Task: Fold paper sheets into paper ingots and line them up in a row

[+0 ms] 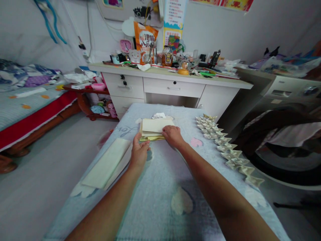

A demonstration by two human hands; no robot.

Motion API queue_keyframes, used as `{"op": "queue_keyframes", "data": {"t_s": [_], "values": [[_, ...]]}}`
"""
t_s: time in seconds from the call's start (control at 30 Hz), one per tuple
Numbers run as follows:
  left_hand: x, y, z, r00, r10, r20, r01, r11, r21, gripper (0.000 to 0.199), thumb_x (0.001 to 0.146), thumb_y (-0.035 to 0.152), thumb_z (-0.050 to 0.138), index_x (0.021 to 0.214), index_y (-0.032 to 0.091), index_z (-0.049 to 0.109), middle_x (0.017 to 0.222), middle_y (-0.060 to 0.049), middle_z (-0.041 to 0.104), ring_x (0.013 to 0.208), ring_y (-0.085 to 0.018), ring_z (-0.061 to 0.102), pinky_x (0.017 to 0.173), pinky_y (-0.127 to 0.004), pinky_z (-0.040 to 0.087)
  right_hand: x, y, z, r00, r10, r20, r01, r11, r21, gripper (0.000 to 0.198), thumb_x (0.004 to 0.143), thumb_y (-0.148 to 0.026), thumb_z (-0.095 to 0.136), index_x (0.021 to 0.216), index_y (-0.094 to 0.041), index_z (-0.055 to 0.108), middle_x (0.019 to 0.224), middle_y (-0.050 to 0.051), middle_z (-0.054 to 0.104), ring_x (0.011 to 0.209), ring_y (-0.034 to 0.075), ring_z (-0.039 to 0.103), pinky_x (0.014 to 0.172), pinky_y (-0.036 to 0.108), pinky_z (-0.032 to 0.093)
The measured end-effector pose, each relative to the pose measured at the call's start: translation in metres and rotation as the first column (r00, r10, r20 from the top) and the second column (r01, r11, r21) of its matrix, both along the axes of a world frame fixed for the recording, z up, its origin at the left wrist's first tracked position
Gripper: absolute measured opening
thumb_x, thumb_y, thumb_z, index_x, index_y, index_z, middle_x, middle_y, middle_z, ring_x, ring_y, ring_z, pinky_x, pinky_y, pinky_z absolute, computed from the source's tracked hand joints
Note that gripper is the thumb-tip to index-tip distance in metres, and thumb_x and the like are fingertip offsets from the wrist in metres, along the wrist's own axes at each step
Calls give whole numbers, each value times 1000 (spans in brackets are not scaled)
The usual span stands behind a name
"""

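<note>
**Both hands on a paper stack**

Left hand (138, 151) sits at the near-left corner of the stack of pale yellow sheets (154, 129), thumb up over the edge and fingers curled under it, so it is pinching the stack's corner. Right hand (172, 135) lies on the near-right part of the same stack, fingers bent and pressing on the top sheet (whether it pinches a sheet, cannot tell). The stack lies flat on the light blue cloth (163, 187) covering the table, directly between and just beyond the two hands.

Left of the left hand, close by, lies a long folded cream sheet (107, 162), flat on the cloth, apart from the stack. Right of the right hand, well apart, a row of folded paper pieces (227, 149) runs along the table's right edge, the pieces touching one another. Just beyond the stack sits a small crumpled white scrap (159, 115). Farther beyond both hands stands a white desk (173, 87) (top is cluttered).
</note>
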State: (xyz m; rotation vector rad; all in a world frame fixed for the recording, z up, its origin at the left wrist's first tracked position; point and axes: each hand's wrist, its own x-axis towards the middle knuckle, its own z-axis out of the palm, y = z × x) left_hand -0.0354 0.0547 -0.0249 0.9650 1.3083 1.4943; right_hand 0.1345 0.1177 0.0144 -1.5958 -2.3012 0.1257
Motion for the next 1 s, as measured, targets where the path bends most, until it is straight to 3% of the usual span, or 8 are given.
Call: {"op": "queue_keyframes", "data": {"t_s": [0.1,0.17,0.37,0.77,1.0], "values": [[0,1,1,999,34,34,-35,999,19,61,69,15,57,124,33,40,129,-4,44,95,-14,62,61,-20,51,1,5,0,1000,-7,-1,7,1000,-2,24,94,-31,45,101,-20,65,108,7,66,103,21,55,89,35,30],[-1,2,2,998,48,50,-48,999,13,61,70,14,57,124,33,40,133,-5,39,95,-14,62,61,-20,51,0,7,-1,1000,-12,-6,12,1000,2,24,93,-33,47,103,-20,64,109,8,66,104,22,54,89,35,30],[-2,4,2,997,57,48,-58,998,17,59,69,13,56,122,32,40,128,-5,43,94,-13,62,60,-18,51,-1,4,-4,999,20,-33,-19,999,31,26,83,-39,62,101,-20,65,111,8,63,106,24,51,91,37,30],[-3,5,-2,997,52,-61,-46,994,97,63,66,8,54,123,31,43,134,-3,42,93,-12,60,58,-17,48,-2,12,-6,999,9,-45,-7,999,48,18,88,-33,57,96,-20,66,104,6,65,101,21,54,87,34,31],[-4,7,-5,996,35,-85,-29,997,69,63,69,8,54,126,30,41,133,-4,46,90,-12,60,58,-17,48,-5,16,-5,998,-21,-59,25,997,71,17,88,-28,54,94,-18,67,101,8,65,99,21,54,87,35,31]]}}
